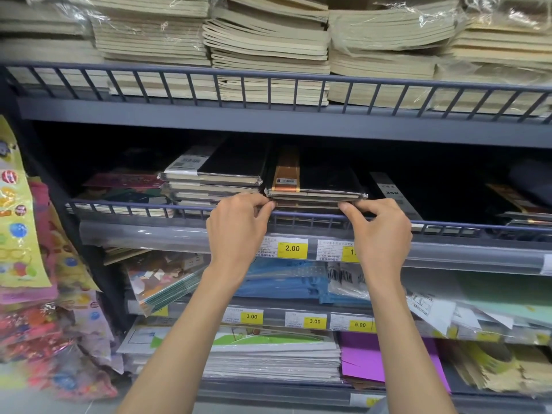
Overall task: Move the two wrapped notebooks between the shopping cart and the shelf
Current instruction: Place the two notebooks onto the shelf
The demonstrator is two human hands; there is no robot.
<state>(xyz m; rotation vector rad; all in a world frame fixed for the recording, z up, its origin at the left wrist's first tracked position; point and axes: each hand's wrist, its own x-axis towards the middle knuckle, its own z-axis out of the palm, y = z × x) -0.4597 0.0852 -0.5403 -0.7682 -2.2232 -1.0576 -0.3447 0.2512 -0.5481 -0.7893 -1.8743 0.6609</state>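
Wrapped notebooks on middle shelf, atop pile, behind wire rail. Front corners pinched by fingers of left hand and right hand. Risks judged: slick wrap slipped from thin pinch; edge snagged on rail; neighbouring stack dragged.

Bright light, dark shelf recess, glare on wrapping, blurred curved edges.

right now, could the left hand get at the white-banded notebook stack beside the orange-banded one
Probably yes: the stack lies beside the left hand, nothing in front above the rail, though that hand pinches the orange-banded notebook.
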